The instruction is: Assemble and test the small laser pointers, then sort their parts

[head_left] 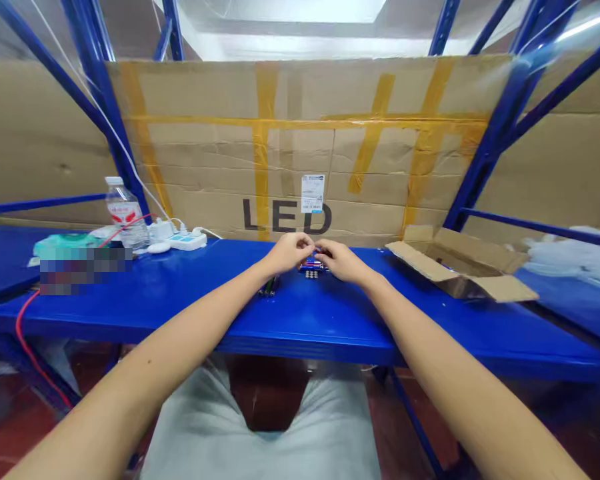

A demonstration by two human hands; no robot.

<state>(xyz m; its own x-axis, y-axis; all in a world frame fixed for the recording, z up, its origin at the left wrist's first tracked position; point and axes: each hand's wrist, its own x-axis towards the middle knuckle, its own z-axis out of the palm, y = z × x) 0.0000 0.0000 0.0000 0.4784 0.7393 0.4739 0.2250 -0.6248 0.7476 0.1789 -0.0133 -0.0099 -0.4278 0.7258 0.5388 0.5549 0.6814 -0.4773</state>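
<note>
My left hand point(291, 254) and my right hand point(339, 260) come together over the middle of the blue table point(180, 293). The fingers of both are curled into a pinch around something small between them, too small and too covered to name. Just below the fingertips lie shiny blue tube-shaped pieces point(310, 265), partly hidden by my right hand. In front of these sits a small cluster of silvery round pieces point(311, 274). Beside my left wrist are a few dark, greenish slim pieces point(269, 288), partly covered by the forearm.
An open cardboard box point(460, 263) stands to the right, with a plastic bag point(575, 257) beyond it. On the left are a water bottle point(126, 212), a white power strip point(187, 240) and a green packet point(70, 245). A large cardboard sheet point(205, 167) closes off the back.
</note>
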